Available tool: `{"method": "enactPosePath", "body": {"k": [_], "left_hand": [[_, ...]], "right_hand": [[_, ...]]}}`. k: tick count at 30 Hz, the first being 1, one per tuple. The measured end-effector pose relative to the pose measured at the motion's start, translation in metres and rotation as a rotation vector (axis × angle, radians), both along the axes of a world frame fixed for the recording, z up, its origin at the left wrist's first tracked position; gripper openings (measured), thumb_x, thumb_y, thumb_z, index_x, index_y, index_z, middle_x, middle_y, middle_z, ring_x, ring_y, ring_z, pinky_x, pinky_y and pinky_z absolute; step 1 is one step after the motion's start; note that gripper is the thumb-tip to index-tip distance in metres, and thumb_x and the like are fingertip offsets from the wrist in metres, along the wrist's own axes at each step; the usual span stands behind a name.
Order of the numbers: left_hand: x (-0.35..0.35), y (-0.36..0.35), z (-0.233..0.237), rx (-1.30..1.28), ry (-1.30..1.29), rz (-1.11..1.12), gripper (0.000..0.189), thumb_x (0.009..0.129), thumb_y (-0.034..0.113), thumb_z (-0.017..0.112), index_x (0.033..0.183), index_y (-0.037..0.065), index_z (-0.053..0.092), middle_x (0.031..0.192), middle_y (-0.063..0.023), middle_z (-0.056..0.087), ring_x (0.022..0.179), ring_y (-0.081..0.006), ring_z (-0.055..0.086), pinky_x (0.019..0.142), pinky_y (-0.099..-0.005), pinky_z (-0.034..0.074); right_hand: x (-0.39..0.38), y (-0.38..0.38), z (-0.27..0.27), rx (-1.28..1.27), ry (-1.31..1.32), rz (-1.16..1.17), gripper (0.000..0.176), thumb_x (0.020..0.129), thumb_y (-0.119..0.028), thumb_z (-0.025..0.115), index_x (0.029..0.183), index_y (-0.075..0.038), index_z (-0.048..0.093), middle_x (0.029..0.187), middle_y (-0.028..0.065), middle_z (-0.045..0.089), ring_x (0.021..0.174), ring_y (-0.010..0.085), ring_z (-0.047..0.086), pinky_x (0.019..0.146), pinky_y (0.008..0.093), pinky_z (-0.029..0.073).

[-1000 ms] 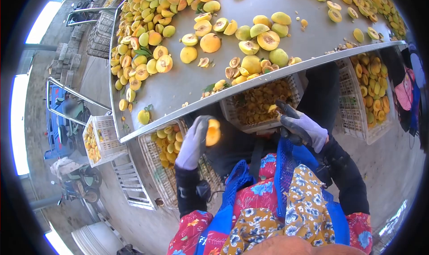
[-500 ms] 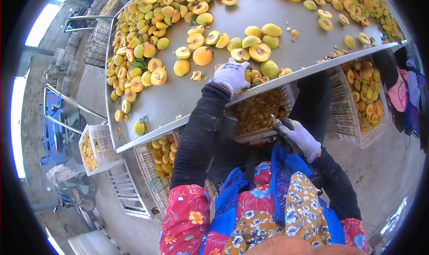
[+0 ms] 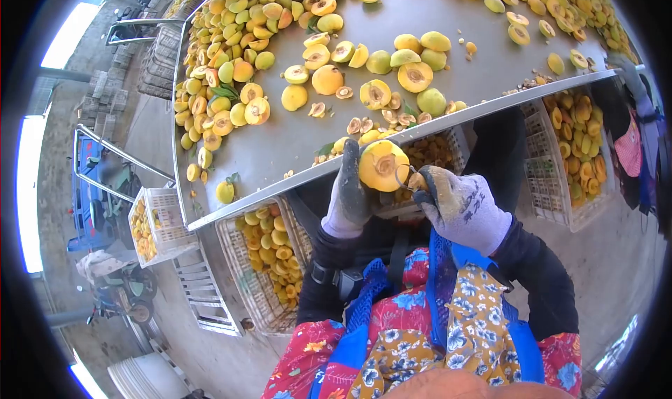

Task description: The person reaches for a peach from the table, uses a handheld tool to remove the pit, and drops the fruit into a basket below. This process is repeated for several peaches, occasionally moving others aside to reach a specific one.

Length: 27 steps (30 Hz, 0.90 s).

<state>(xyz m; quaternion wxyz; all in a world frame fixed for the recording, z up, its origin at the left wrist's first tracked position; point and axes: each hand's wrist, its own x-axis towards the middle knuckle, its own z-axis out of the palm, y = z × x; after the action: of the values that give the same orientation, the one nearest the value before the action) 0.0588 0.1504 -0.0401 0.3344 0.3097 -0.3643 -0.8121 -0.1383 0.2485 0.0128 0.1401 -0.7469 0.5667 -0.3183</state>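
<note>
My left hand point(image 3: 351, 197), in a soiled white and grey glove, grips a yellow peach half point(image 3: 378, 178) just over the table's near edge. The cut face with its brown centre is turned up. In my right hand point(image 3: 463, 206), also gloved, is a pitting tool with a thin metal loop point(image 3: 400, 176); the loop touches the right side of the cut face. My fingers cover most of the tool's handle. Beyond my hands, more peach halves point(image 3: 415, 77) and loose pits point(image 3: 406, 119) lie on the metal table point(image 3: 336, 91).
Heaps of peaches point(image 3: 238, 42) cover the table's left and far right. Below the raised edge stand a crate of halves point(image 3: 269, 259), another under the table and a third crate point(image 3: 560, 182) at right. At left are a white crate point(image 3: 164, 224) and a parked motorbike point(image 3: 122, 287).
My left hand has come back from the table with a peach half. My right hand has risen slightly left, bringing the tool's loop to the fruit.
</note>
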Motion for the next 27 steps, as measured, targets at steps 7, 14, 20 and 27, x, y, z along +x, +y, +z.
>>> {"method": "enactPosePath", "body": {"k": [7,14,20,27], "left_hand": [[-0.011,0.039,0.028,0.048,-0.062,0.095,0.052,0.105,0.048,0.042,0.129,0.003,0.054,0.114,-0.0084,0.064,0.099,-0.0155,0.065,0.080,-0.0263,0.056],[-0.007,0.044,0.025,-0.231,-0.186,0.106,0.047,0.106,0.042,0.044,0.119,0.000,0.060,0.106,-0.0083,0.067,0.095,-0.0138,0.064,0.085,-0.0278,0.053],[-0.006,0.045,0.018,-0.346,-0.401,0.138,0.038,0.106,0.031,0.046,0.111,-0.003,0.063,0.097,-0.0096,0.069,0.090,-0.0140,0.064,0.081,-0.0288,0.051],[-0.017,0.055,0.020,-0.576,-0.595,0.293,0.029,0.104,0.021,0.046,0.108,-0.002,0.064,0.092,-0.0139,0.071,0.082,-0.0183,0.068,0.073,-0.0314,0.052]], "right_hand": [[0.003,0.010,0.009,0.098,0.236,0.039,0.032,0.088,-0.031,0.069,0.101,-0.005,0.055,0.077,0.0093,0.060,0.056,0.0255,0.064,0.048,0.0364,0.049],[0.001,0.010,0.008,0.003,0.417,0.153,0.030,0.091,-0.033,0.065,0.099,-0.006,0.055,0.076,0.0070,0.058,0.053,0.0229,0.062,0.047,0.0353,0.047],[0.002,0.007,0.001,0.166,0.320,0.198,0.030,0.094,-0.032,0.062,0.098,-0.004,0.052,0.065,0.0108,0.060,0.052,0.0262,0.063,0.046,0.0401,0.047],[0.010,0.009,-0.016,0.372,-0.020,0.152,0.039,0.096,-0.032,0.058,0.104,0.006,0.049,0.060,0.0174,0.061,0.055,0.0334,0.064,0.049,0.0431,0.048]]}}
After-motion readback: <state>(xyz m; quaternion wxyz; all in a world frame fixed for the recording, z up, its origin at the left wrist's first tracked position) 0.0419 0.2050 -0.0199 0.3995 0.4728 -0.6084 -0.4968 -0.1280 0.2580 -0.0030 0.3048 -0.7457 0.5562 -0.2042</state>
